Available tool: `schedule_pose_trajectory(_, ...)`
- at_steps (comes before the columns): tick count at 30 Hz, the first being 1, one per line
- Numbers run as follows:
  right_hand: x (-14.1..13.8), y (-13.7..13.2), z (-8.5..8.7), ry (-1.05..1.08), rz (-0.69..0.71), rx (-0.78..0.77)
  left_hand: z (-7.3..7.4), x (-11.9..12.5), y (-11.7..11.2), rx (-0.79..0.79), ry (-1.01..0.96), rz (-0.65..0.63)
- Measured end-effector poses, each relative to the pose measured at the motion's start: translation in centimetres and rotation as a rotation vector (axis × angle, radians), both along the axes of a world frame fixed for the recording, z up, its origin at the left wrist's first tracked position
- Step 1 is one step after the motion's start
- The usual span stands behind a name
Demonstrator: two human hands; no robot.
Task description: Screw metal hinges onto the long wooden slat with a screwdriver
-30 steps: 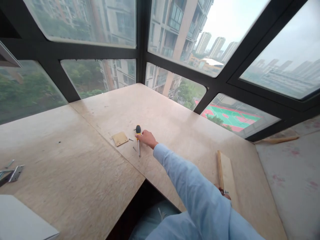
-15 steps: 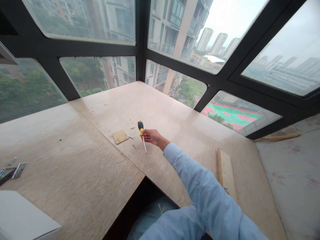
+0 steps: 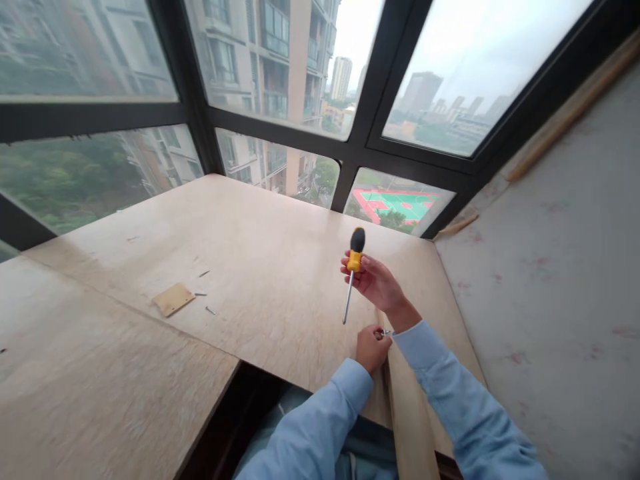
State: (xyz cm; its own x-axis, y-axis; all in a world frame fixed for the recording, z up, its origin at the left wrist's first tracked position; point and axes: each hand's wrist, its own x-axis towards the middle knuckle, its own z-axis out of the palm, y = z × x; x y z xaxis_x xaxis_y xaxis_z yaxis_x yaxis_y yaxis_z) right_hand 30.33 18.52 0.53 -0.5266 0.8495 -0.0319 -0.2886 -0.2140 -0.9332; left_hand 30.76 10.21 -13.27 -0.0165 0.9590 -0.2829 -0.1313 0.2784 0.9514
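My right hand (image 3: 376, 283) holds a screwdriver (image 3: 353, 267) with a yellow and black handle, upright above the plywood table (image 3: 260, 253), its metal shaft pointing down. Just below it, my left hand (image 3: 371, 348) is closed on a small metal part (image 3: 386, 332) at the upper end of a narrow wooden board (image 3: 405, 407). The board lies along the table's right side and runs toward me. Both arms wear light blue sleeves.
A small plywood square (image 3: 173, 299) lies at the left with loose screws (image 3: 210, 310) around it. A dark gap (image 3: 225, 420) opens in the table's near edge. Black-framed windows (image 3: 350, 153) run behind the table, and a pale wall (image 3: 550, 267) stands at the right.
My right hand picked the screwdriver up from beside the plywood square and carried it right, to above the board and my left hand. The view swung right.
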Motion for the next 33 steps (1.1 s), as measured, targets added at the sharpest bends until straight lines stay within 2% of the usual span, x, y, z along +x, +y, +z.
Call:
schedule_pose_trajectory(2, 4.5, -0.9, -0.4, -0.015, -0.155, 0.015, -0.6, 0.2, 0.0, 0.021, 0.104, 0.000)
schedule_pose_trajectory(5, 9.9, -3.2, -1.8, 0.013, -0.344, 0.036, -1.1, -0.1, 0.2, 0.001, 0.070, -0.030)
schedule_pose_trajectory(7, 12.4, -4.9, -2.9, 0.038, -0.449, 0.069, -1.1, -0.2, 0.4, -0.031, 0.024, -0.035)
schedule_pose_trajectory(10, 14.5, -7.3, -4.5, 0.042, -0.583, 0.150, -1.0, -0.2, 0.5, -0.093, -0.048, -0.022)
schedule_pose_trajectory(14, 15.3, -8.8, -6.0, -0.078, -0.741, 0.319, -0.8, -0.4, 0.4, -0.159, -0.160, -0.020)
schedule_pose_trajectory(17, 15.3, -8.7, -6.6, -0.200, -0.789, 0.429, -0.5, -0.6, 0.3, -0.176, -0.189, -0.044)
schedule_pose_trajectory(21, 15.0, -8.0, -6.7, -0.223, -0.762, 0.498, 0.0, -0.7, 0.2, -0.193, -0.209, -0.064)
schedule_pose_trajectory(28, 14.7, -7.2, -7.1, -0.186, -0.636, 0.537, 0.3, -0.7, 0.1, -0.189, -0.196, -0.059)
schedule_pose_trajectory(33, 14.7, -7.1, -7.4, -0.217, -0.639, 0.532, 0.4, -0.7, 0.0, -0.188, -0.197, -0.050)
